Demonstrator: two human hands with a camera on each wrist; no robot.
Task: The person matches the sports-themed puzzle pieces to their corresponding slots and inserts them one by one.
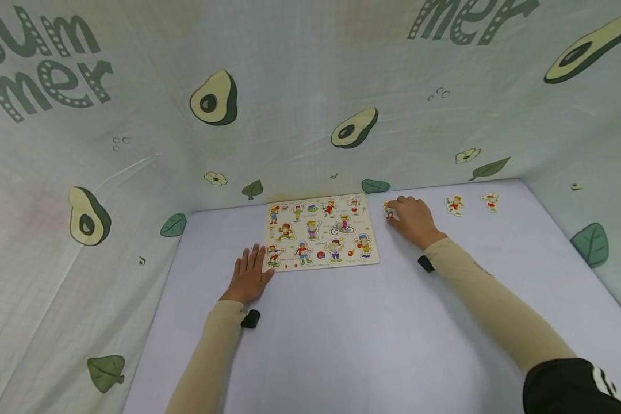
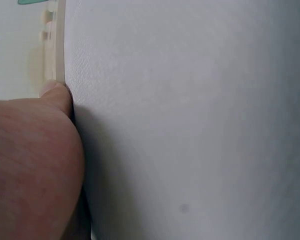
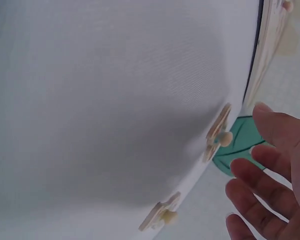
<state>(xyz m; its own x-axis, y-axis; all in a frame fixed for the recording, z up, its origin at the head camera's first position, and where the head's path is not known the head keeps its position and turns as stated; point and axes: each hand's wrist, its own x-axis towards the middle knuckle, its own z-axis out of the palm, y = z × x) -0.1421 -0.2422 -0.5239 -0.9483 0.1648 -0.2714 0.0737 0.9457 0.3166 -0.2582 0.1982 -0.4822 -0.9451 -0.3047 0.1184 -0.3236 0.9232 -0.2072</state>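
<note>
A wooden knob puzzle board (image 1: 323, 269) with colourful sports figures lies at the back of the white table. My left hand (image 1: 247, 279) rests on the table by its lower left corner, fingers spread and straight, and the thumb (image 2: 57, 92) touches the board's edge. To the right of the board, my right hand (image 1: 413, 219) hovers at a small figure-shaped puzzle piece (image 1: 389, 210). In the right wrist view, that piece (image 3: 218, 132) lies with its round knob up, and the thumb and fingers of the right hand (image 3: 285, 170) are parted, holding nothing.
Two more puzzle pieces lie to the right, a figure with a ball (image 1: 454, 205) and another figure (image 1: 490, 202). A hanging cloth (image 1: 290, 86) with avocado prints meets the table's back edge and sides.
</note>
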